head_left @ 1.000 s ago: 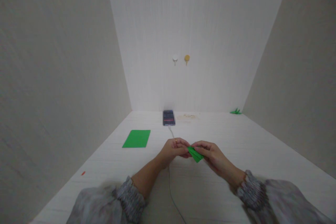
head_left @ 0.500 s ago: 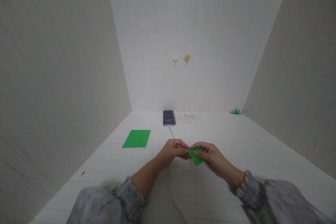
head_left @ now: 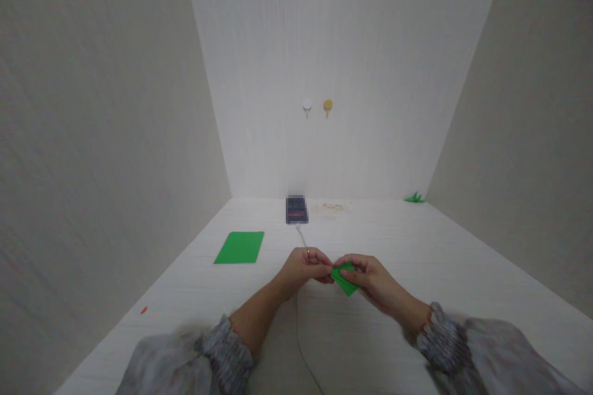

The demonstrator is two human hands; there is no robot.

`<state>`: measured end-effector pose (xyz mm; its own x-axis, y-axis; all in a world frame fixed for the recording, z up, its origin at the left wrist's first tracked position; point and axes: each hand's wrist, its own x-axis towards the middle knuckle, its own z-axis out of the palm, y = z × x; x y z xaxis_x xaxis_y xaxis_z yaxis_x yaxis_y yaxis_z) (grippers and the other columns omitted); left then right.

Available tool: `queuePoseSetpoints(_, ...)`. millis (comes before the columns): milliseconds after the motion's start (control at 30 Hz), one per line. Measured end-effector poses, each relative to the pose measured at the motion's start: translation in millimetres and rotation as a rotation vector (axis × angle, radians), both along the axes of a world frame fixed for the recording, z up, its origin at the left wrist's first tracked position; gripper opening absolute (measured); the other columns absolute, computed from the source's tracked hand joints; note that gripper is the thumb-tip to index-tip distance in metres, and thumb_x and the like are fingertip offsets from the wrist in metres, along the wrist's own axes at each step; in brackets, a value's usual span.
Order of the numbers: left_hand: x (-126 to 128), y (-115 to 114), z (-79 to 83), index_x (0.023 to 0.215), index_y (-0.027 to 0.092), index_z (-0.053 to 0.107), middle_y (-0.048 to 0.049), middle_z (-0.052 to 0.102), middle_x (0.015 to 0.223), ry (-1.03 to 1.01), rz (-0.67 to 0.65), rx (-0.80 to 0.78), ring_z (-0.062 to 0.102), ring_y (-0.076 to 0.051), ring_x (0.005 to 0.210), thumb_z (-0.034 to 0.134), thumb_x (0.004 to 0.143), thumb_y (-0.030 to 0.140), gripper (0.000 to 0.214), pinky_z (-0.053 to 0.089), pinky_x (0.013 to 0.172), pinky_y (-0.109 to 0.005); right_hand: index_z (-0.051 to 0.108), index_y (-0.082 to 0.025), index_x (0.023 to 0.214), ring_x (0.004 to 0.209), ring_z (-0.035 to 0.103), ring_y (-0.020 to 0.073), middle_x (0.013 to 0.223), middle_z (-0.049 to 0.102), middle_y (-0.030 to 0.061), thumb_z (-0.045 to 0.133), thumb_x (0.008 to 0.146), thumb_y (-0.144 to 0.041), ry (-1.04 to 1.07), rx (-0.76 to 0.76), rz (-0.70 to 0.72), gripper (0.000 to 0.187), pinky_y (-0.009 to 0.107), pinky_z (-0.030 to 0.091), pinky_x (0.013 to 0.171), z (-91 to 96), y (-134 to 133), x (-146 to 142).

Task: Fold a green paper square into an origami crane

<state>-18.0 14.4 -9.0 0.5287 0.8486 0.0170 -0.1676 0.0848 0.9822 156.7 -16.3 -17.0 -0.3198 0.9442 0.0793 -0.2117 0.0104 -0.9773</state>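
Folded green paper packet (head_left: 346, 287), angular and layered, one piece; held over the middle of the white, wood-grained desk (head_left: 440, 259). Contact with the surface cannot be told. Probably light, fairly crisp, easily creased or crushed; best pinched flat at a corner or along the layered folds, with slight pressure.

Further items, largest first:

Left hand (head_left: 303, 268), grey gathered sleeve, gold-coloured ring; fingers pinching the packet's left corner.

Right hand (head_left: 373, 278), matching sleeve; fingers gripping the packet's right side, thumb across its face.

Thin white cable (head_left: 298, 321), passing beneath the left wrist; its lower end out of view.

Flat green square of paper (head_left: 239, 247), lying near the desk's left edge.

Dark rectangular object (head_left: 296, 210), detail blurred, near the far edge; cable at its near end.

Spiky green folded-paper figure (head_left: 414, 198), at the far right corner.

Small orange-red scrap (head_left: 144, 310), just inside the left edge, nearer the wearer than the square.
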Motion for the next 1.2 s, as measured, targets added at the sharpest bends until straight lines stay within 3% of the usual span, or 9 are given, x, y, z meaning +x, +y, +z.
queuePoseSetpoints(333,-1.4,-0.8,3.0,0.073,0.009,0.06,-0.004,0.064,0.054,0.005,-0.004,0.012,0.061,-0.013,0.051,0.069,0.059,0.027,0.025,0.047,0.054,-0.024,0.066,-0.015,0.082,0.064,0.057,0.0115,0.076,0.066,0.0034,0.067,0.066,-0.024,-0.019,-0.003,0.002,0.018,0.024,0.04,0.06,-0.2,-1.0,0.4)
queuePoseSetpoints(700,-0.7,-3.3,5.8,0.077,0.009,0.057,-0.0023,0.063,0.054,0.007,-0.005,0.011,0.061,-0.015,0.051,0.073,0.052,0.023,0.033,0.048,0.052,-0.025,0.065,-0.016,0.083,0.066,0.058,0.0141,0.077,0.066,0.0041,0.068,0.065,-0.029,-0.071,0.021,-0.002,0.023,0.027,0.042,0.062,2.3,-2.0,-0.1)
queuePoseSetpoints(1200,-2.7,-1.3,4.6,0.086,0.011,0.052,-0.0035,0.065,0.054,0.016,-0.025,0.043,0.062,-0.017,0.05,0.07,0.056,0.021,0.036,0.049,0.051,-0.026,0.066,-0.016,0.082,0.065,0.058,0.0136,0.077,0.066,0.0043,0.069,0.063,-0.029,-0.051,-0.007,-0.001,0.023,0.027,0.042,0.062,3.1,-2.3,0.7)
